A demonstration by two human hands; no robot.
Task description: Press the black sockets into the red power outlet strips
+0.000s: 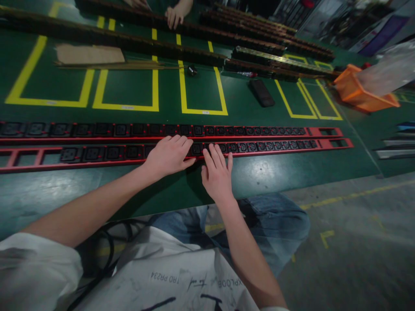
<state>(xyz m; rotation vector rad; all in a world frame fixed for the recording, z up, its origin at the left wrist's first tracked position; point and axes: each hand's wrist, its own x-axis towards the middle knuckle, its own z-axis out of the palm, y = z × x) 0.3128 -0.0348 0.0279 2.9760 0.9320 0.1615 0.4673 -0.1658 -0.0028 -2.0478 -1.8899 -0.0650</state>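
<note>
Two long red power strip rails point(335, 143) lie side by side across the bench, fitted with rows of black outlet sockets point(113, 152). My left hand point(170, 155) rests palm down over the middle of the nearer rail, covering some sockets, its thumb stretched toward the near edge. Just right of it, my right hand point(218, 175) touches the same rail with fingertips on the sockets and fingers apart. At its left end the near rail has bare openings point(26, 159). The farther rail point(324, 132) lies behind my fingers.
Yellow tape outlines point(126, 108) mark the green bench point(292, 168). Beyond lie a black phone-like object point(261, 93), cardboard point(89, 55), and long dark rails point(129, 45). Another person's hand point(175, 17) touches one at the back. An orange bin point(353, 88) stands at right.
</note>
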